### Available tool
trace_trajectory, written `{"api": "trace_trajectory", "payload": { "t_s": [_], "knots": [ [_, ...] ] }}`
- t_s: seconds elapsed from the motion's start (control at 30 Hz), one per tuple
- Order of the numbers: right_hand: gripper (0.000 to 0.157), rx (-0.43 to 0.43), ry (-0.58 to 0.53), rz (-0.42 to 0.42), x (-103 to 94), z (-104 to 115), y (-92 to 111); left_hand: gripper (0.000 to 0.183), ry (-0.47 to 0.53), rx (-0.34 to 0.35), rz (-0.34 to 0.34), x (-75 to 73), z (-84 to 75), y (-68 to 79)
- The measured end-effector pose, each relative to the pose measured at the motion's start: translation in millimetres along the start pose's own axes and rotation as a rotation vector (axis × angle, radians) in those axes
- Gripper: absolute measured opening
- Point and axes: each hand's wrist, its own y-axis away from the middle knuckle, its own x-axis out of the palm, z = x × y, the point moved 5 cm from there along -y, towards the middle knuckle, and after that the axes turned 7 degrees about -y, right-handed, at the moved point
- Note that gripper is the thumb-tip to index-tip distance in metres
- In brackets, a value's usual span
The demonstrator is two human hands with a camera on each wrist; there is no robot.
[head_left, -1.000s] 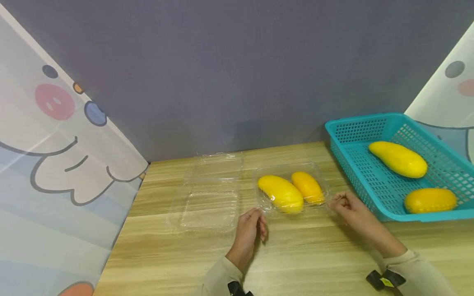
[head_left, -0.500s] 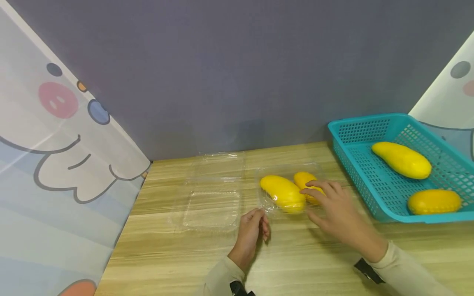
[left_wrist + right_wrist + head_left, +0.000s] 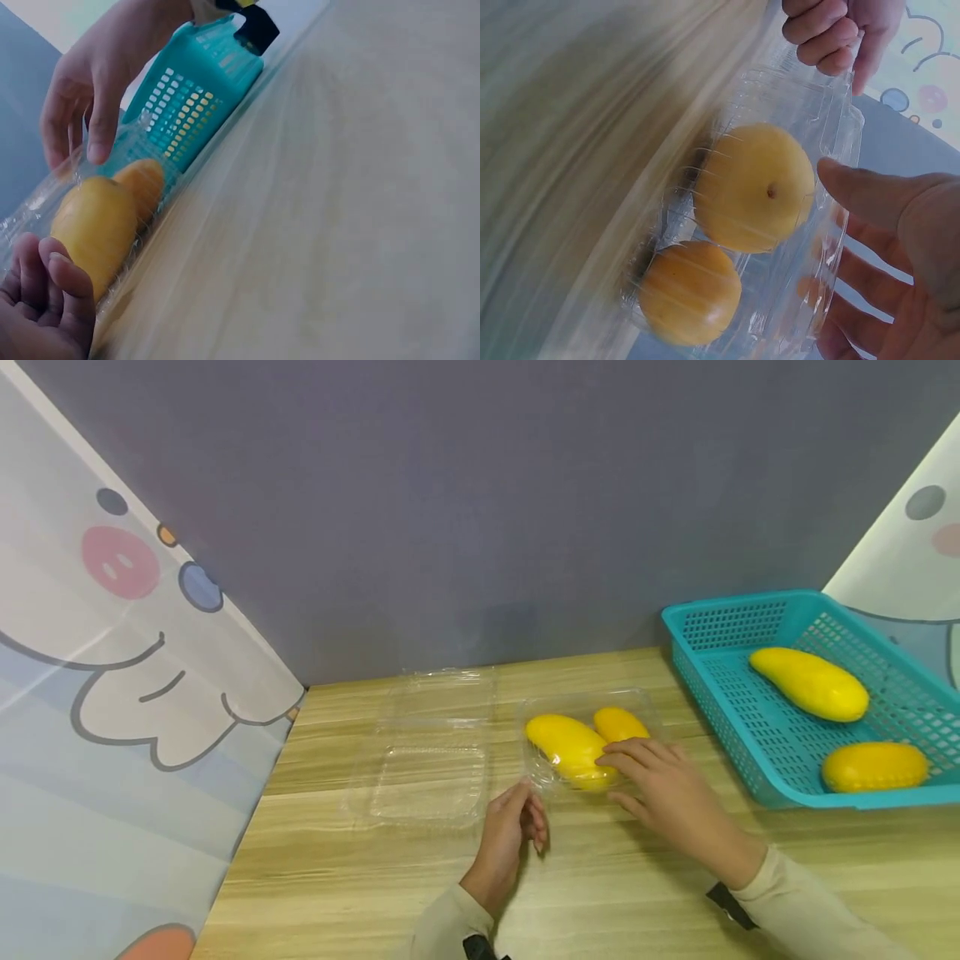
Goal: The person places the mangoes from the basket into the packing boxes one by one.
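A clear plastic clamshell box, its lid down, holds a large yellow mango and a smaller orange-yellow mango. At the box's near left corner, my left hand pinches the plastic between thumb and curled fingers. My right hand is over the right half of the lid, hiding part of the smaller mango. In the right wrist view, the right hand's fingers reach along the lid with the thumb at the near edge. Both mangoes show through the plastic in the left wrist view.
A second clear clamshell lies opened flat on the wooden table to the left. A teal perforated basket stands at the right, with a long yellow mango and an orange-yellow mango inside. A grey wall rises behind.
My right hand has left the box's near right corner and moved left over the lid, its fingers spreading from a pinch. The left hand has stayed at its corner.
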Motion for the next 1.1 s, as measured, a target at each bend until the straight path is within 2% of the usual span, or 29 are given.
{"api": "trace_trajectory", "payload": {
  "t_s": [0.17,0.23,0.37,0.47,0.57,0.67,0.77,0.93,1.0,1.1],
  "knots": [
    [0.038,0.017,0.004,-0.015,1.9,-1,0,0.052,-0.043,-0.011,0.084,-0.3,-3.6,15.4],
    [0.036,0.018,0.007,-0.020,2.9,-1,0,0.057,-0.092,0.009,0.133,-0.7,-6.8,24.6],
    [0.033,0.017,0.006,-0.032,2.7,-1,0,0.065,-0.252,0.126,0.239,-4.9,-22.3,45.1],
    [0.033,0.021,0.004,-0.041,2.0,-1,0,0.063,-0.336,0.244,0.248,-17.1,-42.6,56.9],
    [0.033,0.023,0.004,-0.057,1.3,-1,0,0.057,-0.353,0.351,0.147,-38.1,-66.1,62.1],
    [0.033,0.017,0.011,-0.084,0.8,-1,-1,0.053,-0.348,0.430,-0.024,-63.4,-86.7,63.6],
    [0.034,0.007,0.021,-0.105,0.5,-1,-1,0.049,-0.332,0.464,-0.207,-90.1,-100.4,64.4],
    [0.035,-0.014,0.044,-0.122,0.9,0,-2,0.037,-0.310,0.553,-0.481,-136.7,-112.2,64.9],
    [0.036,-0.016,0.054,-0.126,1.0,1,-2,0.033,-0.353,0.579,-0.600,-156.2,-113.9,65.1],
    [0.037,-0.009,0.064,-0.124,0.9,2,-2,0.028,-0.451,0.541,-0.765,-185.5,-112.9,64.1]
  ]
}}
